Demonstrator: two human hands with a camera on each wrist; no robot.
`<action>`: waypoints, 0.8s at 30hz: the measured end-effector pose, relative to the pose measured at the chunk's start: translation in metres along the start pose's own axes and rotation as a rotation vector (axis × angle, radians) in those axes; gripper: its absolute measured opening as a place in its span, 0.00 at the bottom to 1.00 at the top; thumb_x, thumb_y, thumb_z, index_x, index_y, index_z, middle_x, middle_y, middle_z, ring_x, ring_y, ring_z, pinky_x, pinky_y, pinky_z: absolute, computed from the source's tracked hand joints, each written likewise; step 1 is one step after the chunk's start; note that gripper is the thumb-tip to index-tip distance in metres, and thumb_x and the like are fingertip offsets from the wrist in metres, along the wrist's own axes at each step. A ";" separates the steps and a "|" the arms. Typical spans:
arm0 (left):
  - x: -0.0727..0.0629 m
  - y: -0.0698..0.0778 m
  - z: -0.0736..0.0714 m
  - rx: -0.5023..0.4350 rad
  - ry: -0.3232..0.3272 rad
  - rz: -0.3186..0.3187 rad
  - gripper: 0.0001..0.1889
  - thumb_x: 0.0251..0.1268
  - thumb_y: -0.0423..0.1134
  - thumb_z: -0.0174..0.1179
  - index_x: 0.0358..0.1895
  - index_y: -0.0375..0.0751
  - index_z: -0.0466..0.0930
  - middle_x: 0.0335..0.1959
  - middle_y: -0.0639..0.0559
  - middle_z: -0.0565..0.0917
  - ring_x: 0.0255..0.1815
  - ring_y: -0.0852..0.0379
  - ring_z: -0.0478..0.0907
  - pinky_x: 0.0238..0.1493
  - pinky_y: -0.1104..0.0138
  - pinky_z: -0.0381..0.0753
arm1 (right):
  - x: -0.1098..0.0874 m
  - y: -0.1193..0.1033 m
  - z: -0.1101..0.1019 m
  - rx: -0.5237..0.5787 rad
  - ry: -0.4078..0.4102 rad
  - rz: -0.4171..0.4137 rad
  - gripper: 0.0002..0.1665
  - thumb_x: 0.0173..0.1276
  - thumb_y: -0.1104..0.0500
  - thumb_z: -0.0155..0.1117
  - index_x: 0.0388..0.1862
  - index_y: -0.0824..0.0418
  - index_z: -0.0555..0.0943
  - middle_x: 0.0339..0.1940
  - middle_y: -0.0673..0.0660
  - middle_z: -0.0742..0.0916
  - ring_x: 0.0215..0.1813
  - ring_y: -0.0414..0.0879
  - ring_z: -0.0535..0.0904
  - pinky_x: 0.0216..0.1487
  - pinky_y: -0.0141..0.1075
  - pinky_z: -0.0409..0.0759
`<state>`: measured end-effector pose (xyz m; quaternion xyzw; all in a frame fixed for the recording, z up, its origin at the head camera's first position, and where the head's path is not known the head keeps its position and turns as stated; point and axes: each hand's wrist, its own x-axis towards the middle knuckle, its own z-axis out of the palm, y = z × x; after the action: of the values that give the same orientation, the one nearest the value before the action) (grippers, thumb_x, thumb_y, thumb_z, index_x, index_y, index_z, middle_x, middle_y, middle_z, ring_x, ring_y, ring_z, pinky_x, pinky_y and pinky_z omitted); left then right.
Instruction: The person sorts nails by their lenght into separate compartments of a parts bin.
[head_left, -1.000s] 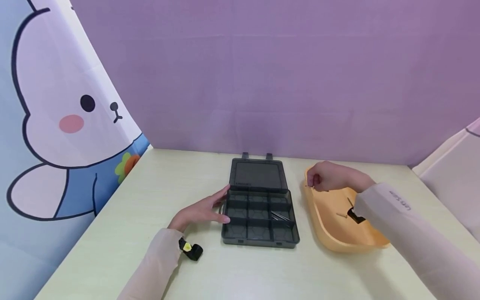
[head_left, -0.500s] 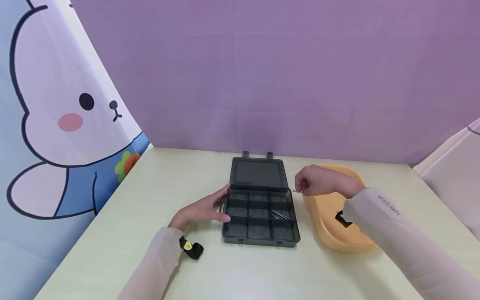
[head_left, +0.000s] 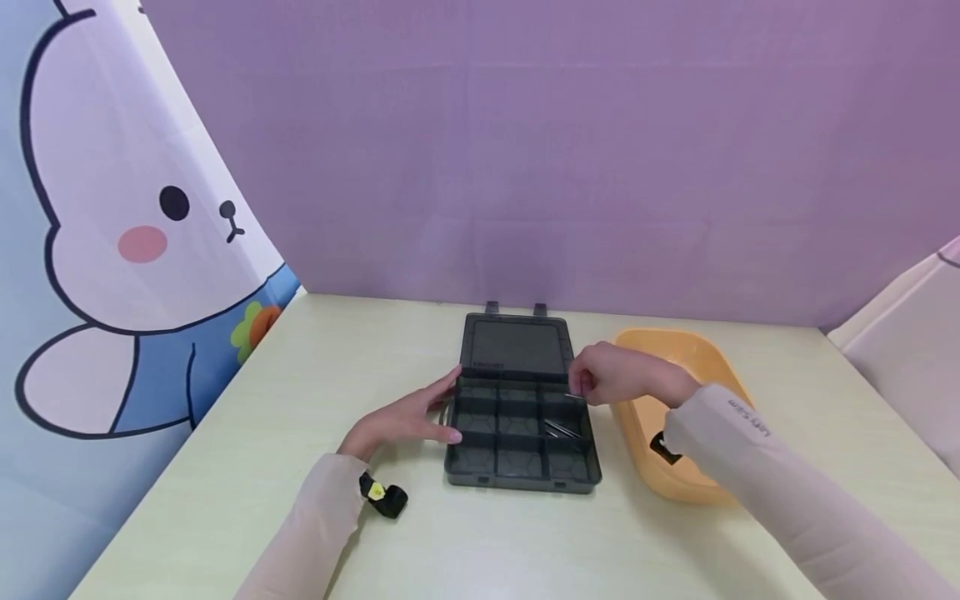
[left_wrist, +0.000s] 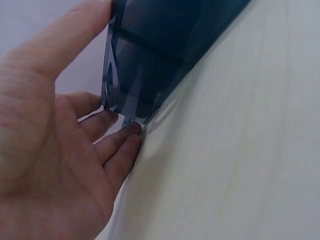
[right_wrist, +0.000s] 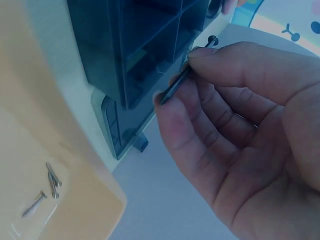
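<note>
The right grip [head_left: 613, 373] pinches a thin metal piece [head_left: 573, 396] over the dark box [head_left: 519, 483] (lid [head_left: 516, 346] open); the left grip [head_left: 405, 421] touches the box's side.

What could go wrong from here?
The fastener could slip: the right hand has it only between thumb and fingertips.

If dropped, it could land among the metal pieces in the compartment just in front, mixing parts.

The box might shift if bumped, since the left hand touches it only at its left side.
</note>
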<state>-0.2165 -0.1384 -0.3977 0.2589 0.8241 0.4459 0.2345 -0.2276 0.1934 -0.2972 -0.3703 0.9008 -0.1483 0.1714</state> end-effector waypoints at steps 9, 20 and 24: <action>0.000 0.001 0.001 -0.012 -0.003 -0.012 0.57 0.54 0.57 0.67 0.77 0.52 0.33 0.79 0.47 0.40 0.77 0.42 0.47 0.75 0.50 0.50 | 0.008 -0.004 0.012 0.023 -0.016 0.031 0.10 0.54 0.74 0.59 0.32 0.63 0.83 0.25 0.48 0.81 0.26 0.38 0.71 0.28 0.28 0.74; 0.000 0.003 0.001 0.002 -0.001 0.004 0.56 0.56 0.55 0.66 0.77 0.49 0.33 0.78 0.43 0.41 0.77 0.40 0.48 0.75 0.50 0.50 | 0.016 -0.007 0.021 0.030 -0.046 0.043 0.09 0.55 0.73 0.60 0.31 0.63 0.83 0.23 0.47 0.81 0.25 0.38 0.71 0.27 0.27 0.73; 0.000 0.002 0.001 0.004 0.001 0.006 0.56 0.57 0.54 0.66 0.77 0.48 0.33 0.78 0.43 0.41 0.77 0.40 0.48 0.75 0.49 0.50 | 0.017 -0.008 0.023 0.038 -0.054 0.054 0.10 0.55 0.73 0.60 0.31 0.62 0.83 0.23 0.47 0.80 0.24 0.38 0.70 0.26 0.27 0.73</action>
<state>-0.2151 -0.1367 -0.3966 0.2616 0.8244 0.4451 0.2321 -0.2248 0.1726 -0.3181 -0.3465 0.9026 -0.1505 0.2066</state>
